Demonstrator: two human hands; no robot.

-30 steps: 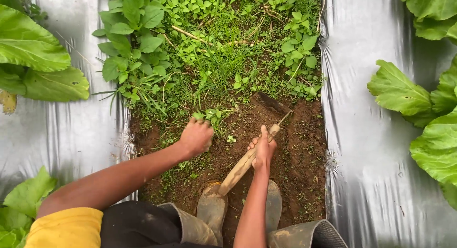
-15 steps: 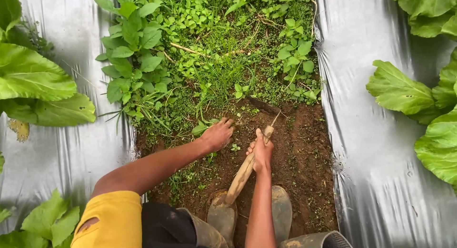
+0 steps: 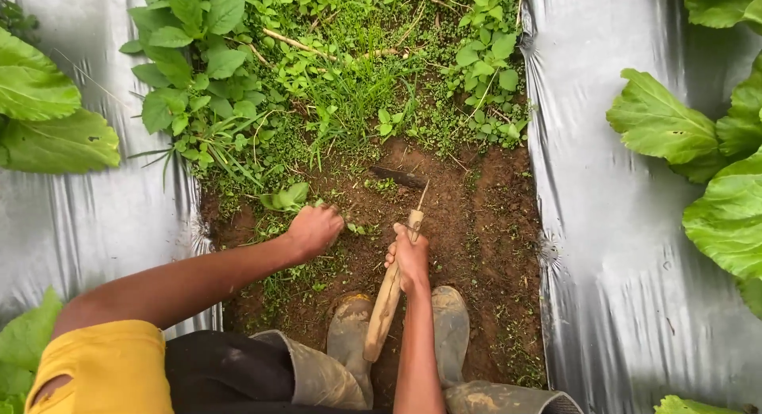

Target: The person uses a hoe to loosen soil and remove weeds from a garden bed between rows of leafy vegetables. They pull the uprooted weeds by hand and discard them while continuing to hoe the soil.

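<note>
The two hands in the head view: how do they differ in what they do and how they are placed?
The left hand closes on small green weeds at the soil; the right hand grips a wooden tool handle. The left hand lies farther forward, the right nearer the muddy boots. Both are bare and closed.

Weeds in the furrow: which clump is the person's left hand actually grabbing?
The small low clump at the edge of the bare soil. The left hand closes on it, while the taller leafy weeds beyond stand untouched. The right hand holds a wooden-handled tool.
</note>
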